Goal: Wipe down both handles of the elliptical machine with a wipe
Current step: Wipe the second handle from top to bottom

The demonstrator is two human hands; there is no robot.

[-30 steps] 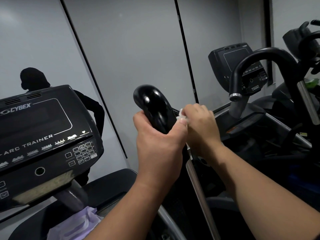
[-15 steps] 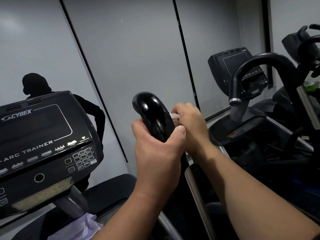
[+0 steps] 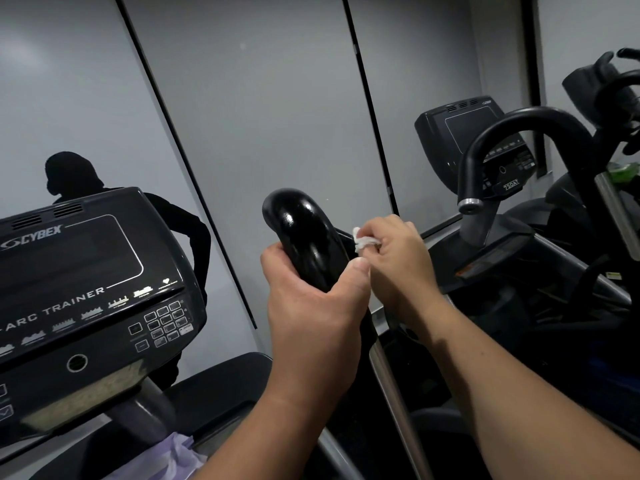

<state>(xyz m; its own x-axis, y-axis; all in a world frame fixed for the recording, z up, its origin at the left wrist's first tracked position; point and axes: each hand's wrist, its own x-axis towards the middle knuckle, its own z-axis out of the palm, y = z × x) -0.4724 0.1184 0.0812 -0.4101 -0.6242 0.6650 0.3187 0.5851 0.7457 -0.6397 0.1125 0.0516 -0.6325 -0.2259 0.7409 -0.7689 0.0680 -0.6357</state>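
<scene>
The person is standing at the elliptical machine and working on its right handle (image 3: 304, 237), a glossy black curved grip at the centre of the head view. The left hand (image 3: 311, 306) is gripping this handle from below, fingers and thumb curled round the tube, and is steadying it. The right hand (image 3: 398, 261) is at 3 o'clock from the handle top, just beside it, and is pinching a small crumpled white wipe (image 3: 365, 240) between thumb and curled fingers. The wipe is lying against or very near the handle's far side; actual contact cannot be confirmed.

Task progress, as a judgement: wiping of this handle appears to be under way. The sheen on the grip may be moisture, but this is not certain. The machine's other handle is not in view, so its condition cannot be assessed. At least a part of the job probably remains.

The console (image 3: 86, 289), marked CYBEX ARC TRAINER, is sitting at 9 o'clock. Below it, at 7 o'clock, a pale purple crumpled item (image 3: 176, 455) is lying in a recess of the machine; its material cannot be determined. A second machine's handle (image 3: 512, 133) is standing at 2 o'clock, well apart.
</scene>
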